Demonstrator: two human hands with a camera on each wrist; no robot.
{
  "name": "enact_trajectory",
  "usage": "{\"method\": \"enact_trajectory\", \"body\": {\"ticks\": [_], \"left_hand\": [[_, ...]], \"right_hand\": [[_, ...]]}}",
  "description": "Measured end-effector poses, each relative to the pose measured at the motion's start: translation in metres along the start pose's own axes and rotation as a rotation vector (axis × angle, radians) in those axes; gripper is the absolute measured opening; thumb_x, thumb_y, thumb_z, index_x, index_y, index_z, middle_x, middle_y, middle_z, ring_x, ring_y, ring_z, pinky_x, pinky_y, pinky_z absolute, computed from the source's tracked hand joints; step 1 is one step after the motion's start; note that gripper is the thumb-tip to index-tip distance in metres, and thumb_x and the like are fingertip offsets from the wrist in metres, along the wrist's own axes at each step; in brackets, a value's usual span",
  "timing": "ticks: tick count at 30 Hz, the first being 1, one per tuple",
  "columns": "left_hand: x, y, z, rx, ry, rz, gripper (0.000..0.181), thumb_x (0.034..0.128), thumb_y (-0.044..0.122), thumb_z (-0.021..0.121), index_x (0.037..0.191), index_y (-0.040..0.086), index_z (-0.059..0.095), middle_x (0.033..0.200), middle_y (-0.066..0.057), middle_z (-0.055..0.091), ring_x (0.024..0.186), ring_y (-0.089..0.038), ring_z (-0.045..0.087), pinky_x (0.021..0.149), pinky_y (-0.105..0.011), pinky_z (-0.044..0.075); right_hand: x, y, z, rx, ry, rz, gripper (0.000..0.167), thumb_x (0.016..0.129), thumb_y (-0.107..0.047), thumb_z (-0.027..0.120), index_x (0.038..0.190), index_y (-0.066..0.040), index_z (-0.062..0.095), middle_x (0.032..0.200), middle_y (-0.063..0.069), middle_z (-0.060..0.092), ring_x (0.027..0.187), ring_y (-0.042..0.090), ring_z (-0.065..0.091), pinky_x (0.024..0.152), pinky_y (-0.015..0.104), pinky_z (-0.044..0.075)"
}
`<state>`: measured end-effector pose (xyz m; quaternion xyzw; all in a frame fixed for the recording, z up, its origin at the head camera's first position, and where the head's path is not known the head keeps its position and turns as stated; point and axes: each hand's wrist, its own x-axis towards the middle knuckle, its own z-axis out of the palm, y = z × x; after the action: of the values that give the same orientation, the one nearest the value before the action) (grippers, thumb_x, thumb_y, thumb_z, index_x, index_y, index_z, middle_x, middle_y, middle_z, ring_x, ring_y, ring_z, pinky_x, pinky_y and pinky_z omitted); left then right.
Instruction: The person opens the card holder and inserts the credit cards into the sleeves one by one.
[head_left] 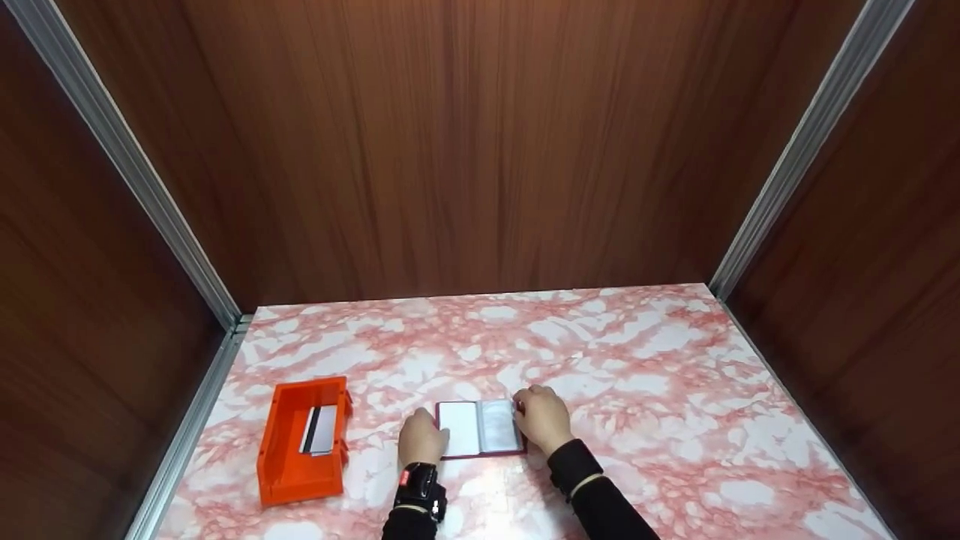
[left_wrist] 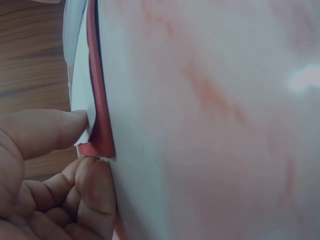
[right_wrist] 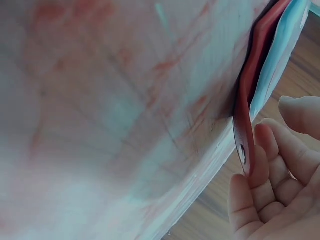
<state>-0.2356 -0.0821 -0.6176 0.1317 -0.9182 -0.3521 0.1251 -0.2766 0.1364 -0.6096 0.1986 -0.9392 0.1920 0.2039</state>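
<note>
An open card holder (head_left: pixel 459 429) with a red cover lies on the table, a white card or page on its left side and clear sleeves on its right. My left hand (head_left: pixel 421 439) grips its left edge. In the left wrist view the thumb (left_wrist: pixel 55 130) presses on the white page, and curled fingers lie against the red cover's (left_wrist: pixel 102 125) corner. At the right edge is my right hand (head_left: pixel 544 420). The right wrist view shows its loosely bent fingers touching the red snap strap (right_wrist: pixel 243 135), the thumb held apart from them.
To the left stands an orange bin (head_left: pixel 300 491) with white cards (head_left: pixel 322 430) in it, one with a black stripe. Brown wood-grain panels (head_left: pixel 480 150) enclose the back and sides of the pink-and-white marbled table (head_left: pixel 645 360).
</note>
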Motion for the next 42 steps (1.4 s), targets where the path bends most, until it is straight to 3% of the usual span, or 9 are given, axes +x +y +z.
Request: {"method": "enact_trajectory", "body": {"ticks": [18,42], "left_hand": [[0.0013,-0.0016,0.0045,-0.004,0.013,0.009,0.026,0.0707,0.005,0.078,0.071,0.006,0.052,0.067,-0.011,0.056,0.067,-0.036,0.06,0.066,-0.05,0.047],[-0.0006,-0.0046,0.0048,-0.018,0.041,0.023,0.027,0.0692,0.005,0.077,0.069,0.007,0.051,0.065,-0.009,0.055,0.064,-0.035,0.059,0.063,-0.05,0.047]], "right_hand": [[-0.0012,-0.0032,0.0064,-0.032,-0.059,-0.063,0.022,0.079,-0.012,0.079,0.099,-0.006,0.075,0.084,0.01,0.059,0.075,0.03,0.055,0.066,0.043,0.05],[-0.0055,-0.0063,0.0104,-0.04,0.014,-0.113,0.015,0.075,-0.01,0.082,0.088,-0.011,0.077,0.08,0.005,0.057,0.071,0.027,0.054,0.061,0.04,0.048]]}}
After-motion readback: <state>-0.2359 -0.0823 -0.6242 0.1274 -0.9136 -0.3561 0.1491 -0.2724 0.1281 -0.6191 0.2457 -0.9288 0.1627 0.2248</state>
